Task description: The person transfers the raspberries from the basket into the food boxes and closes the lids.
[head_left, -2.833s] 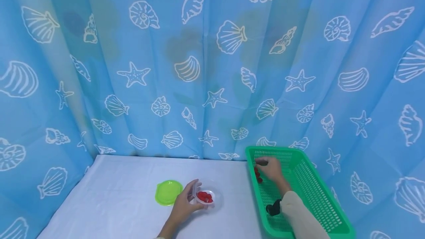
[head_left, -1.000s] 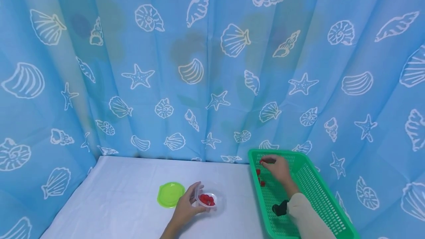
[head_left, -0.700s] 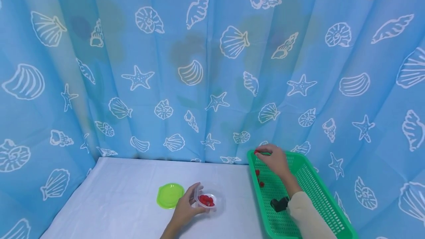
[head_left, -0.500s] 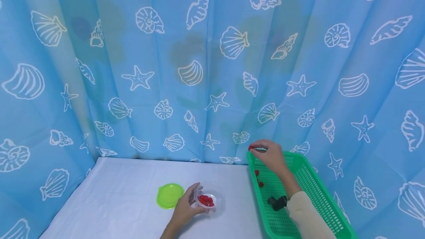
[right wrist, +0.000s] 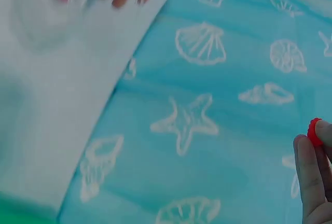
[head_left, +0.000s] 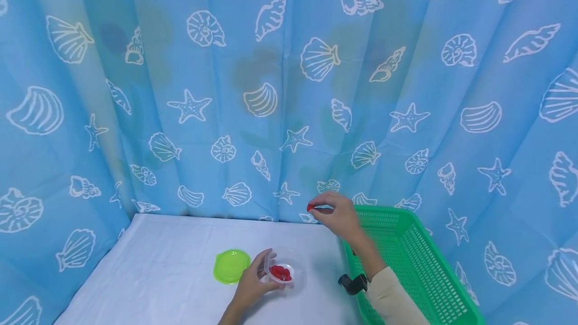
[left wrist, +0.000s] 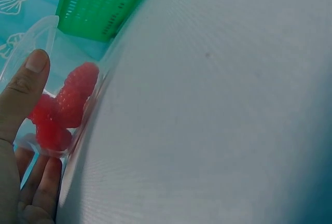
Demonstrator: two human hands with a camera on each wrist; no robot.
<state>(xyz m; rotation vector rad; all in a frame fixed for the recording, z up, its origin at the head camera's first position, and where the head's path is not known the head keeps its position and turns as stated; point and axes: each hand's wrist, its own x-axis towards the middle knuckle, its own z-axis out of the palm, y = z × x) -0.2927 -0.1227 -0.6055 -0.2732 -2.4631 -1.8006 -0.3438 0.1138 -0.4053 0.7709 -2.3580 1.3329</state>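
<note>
My left hand [head_left: 253, 281] grips a clear plastic container [head_left: 295, 263] tilted on the white table, thumb on the near side. Inside lie several red raspberries [left wrist: 72, 102], clear in the left wrist view. My right hand [head_left: 338, 216] is raised between the container and the green basket, over the basket's left rim. Its thumb and fingertips pinch one raspberry [right wrist: 313, 132], seen at the right edge of the right wrist view. The raspberries that lay along the basket's left side are now mostly hidden by the right forearm.
A lime-green lid [head_left: 231, 266] lies on the white tablecloth [head_left: 171, 270], left of the container. The green plastic basket [head_left: 431, 260] takes up the table's right side. A blue curtain [head_left: 217, 89] with white shells hangs behind. A black device [head_left: 352, 284] sits on the right wrist.
My right hand has picked a raspberry from the basket, lifted it over the rim and moved left toward the container. The left hand and container stay nearly still.
</note>
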